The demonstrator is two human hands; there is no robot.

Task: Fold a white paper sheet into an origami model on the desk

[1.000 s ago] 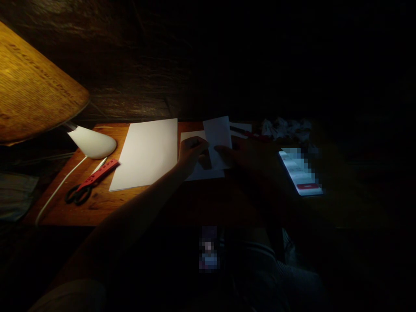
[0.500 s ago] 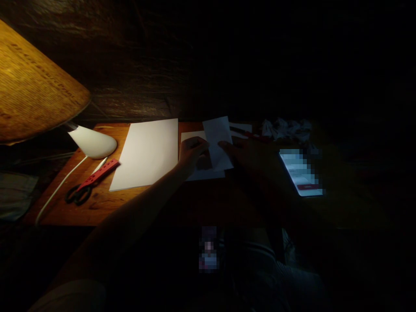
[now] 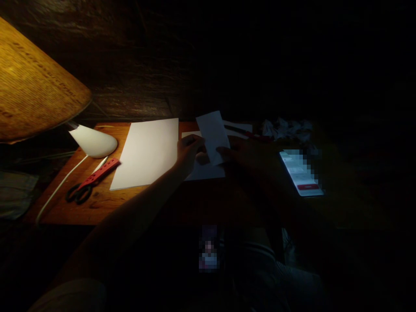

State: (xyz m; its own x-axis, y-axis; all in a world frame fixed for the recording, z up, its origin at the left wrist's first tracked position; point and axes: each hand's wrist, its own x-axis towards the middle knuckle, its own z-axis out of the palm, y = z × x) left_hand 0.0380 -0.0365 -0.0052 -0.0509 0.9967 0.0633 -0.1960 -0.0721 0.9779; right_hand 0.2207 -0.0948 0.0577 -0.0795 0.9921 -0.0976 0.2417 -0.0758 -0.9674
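Observation:
Above the middle of the wooden table, a narrow white piece of paper [image 3: 212,132] is held up, tilted, between my two hands. My left hand [image 3: 188,149] is closed, its bent fingers gripping the paper's left edge. My right hand [image 3: 238,151], deep in shadow, pinches the lower right part, thumb on the near face. Under the hands lies more white paper [image 3: 208,172]. Just left of them is a large stack of white sheets [image 3: 151,151]. A dark, long tool with a red part [image 3: 250,134] rests behind my right hand; its kind is unclear.
At the left stand a lamp with a yellow shade [image 3: 39,86] and white base [image 3: 94,142], its cord [image 3: 61,184], and scissors [image 3: 81,190] by a red strip with holes [image 3: 102,171]. On the right are a lit phone [image 3: 300,173] and crumpled paper [image 3: 286,129].
The held piece of paper has shifted slightly left and up and tilts more. Both hands have moved a little to the left with it. Everything else stays in place.

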